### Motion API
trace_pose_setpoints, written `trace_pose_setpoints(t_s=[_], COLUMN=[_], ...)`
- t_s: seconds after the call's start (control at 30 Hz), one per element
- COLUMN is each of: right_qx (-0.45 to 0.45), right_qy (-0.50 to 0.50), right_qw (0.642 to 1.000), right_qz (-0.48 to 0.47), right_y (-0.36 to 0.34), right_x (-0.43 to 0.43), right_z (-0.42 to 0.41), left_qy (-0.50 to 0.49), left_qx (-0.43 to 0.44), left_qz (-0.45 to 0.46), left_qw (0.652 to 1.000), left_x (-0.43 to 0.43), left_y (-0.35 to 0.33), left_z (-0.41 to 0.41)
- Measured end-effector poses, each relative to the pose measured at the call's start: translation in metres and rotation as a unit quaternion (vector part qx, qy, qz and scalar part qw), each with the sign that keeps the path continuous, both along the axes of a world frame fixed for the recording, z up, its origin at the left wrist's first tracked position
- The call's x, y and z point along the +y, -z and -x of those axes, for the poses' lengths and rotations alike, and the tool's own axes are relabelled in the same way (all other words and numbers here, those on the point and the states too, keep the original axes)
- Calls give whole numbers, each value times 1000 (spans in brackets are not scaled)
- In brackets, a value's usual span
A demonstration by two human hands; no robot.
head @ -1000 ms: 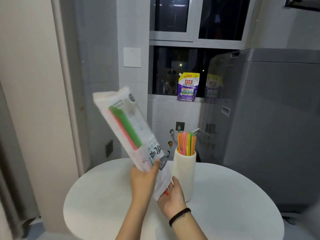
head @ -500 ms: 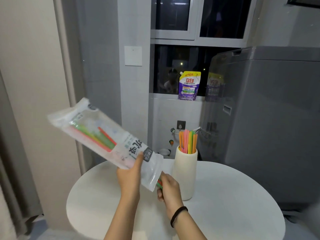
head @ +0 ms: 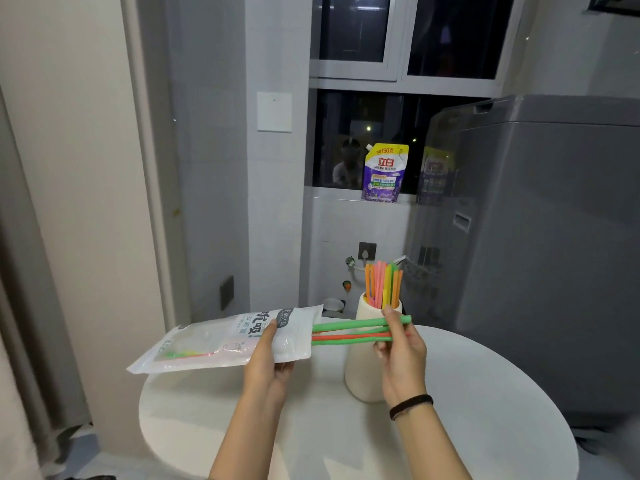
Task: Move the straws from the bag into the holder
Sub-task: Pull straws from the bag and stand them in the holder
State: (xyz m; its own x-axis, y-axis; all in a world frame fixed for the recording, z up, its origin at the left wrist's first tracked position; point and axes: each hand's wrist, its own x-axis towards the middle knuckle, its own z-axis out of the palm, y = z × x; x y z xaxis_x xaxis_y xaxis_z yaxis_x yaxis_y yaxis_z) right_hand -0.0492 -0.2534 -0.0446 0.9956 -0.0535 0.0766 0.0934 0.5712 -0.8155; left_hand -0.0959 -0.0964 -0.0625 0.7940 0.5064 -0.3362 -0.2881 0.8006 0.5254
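I judge the step in hand is drawing a small bunch out of the bag. The left hand (head: 268,358) is clamped on the white-and-clear soft plastic bag (head: 214,341) w/ dark print, thumb on top & fingers under, near its open mouth. The right hand (head: 401,348) is closed in a pinch on the bunch of green and orange-red plastic straws (head: 349,330), close to their outer ends. The bunch lies about level between the two hands w/ its other ends inside the bag mouth, so approx. half out. To do it well, pull straight along the bag's length, i.e. away from the left hand, so the thin tubes don't bend or catch on the mouth edge. Hold the film firm but w/o squeezing what is inside, since it looks limp & slippery. Once free, the bunch must be turned upright & lowered into the cream cylindrical holder (head: 360,372), which stands on the white round bench (head: 485,445) just behind & below the right hand. Many orange, pink, green and yellow upright straws (head: 381,282) already stand in it, rising above the right hand's fingertips, so room is prob. tight; aim for a gap. A few coloured leftover straws (head: 183,355) seem to lie deep in the bag, beyond the left hand. The holder looks matte, smooth & rigid; the straws look slim, light, easy to scatter.
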Motion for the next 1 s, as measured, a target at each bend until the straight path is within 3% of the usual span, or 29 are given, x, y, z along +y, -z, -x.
trace_pose_setpoints(t_s=[0.23,0.43,0.6,0.77,0.93,1.0], right_qx=[-3,15,3,-46,-32,-40], right_qy=[-91,22,-7,-21,64,52], right_qw=[979,994,998,988,991,992], right_qz=[182,105,55,144,117,106], right_y=[1,-3,-3,0,-3,-4], right_x=[1,-8,-3,14,3,4], right_z=[4,-2,4,12,7,9], left_qy=[15,-4,-12,-15,1,-3], left_qx=[-5,-9,1,3,-13,-13], left_qz=[4,32,17,24,35,28], left_qw=[1000,999,1000,1000,999,1000], left_x=[-13,-13,-21,-34,-36,-38], left_y=[4,3,2,1,-1,-1], left_z=[-7,-8,-8,-9,-9,-10])
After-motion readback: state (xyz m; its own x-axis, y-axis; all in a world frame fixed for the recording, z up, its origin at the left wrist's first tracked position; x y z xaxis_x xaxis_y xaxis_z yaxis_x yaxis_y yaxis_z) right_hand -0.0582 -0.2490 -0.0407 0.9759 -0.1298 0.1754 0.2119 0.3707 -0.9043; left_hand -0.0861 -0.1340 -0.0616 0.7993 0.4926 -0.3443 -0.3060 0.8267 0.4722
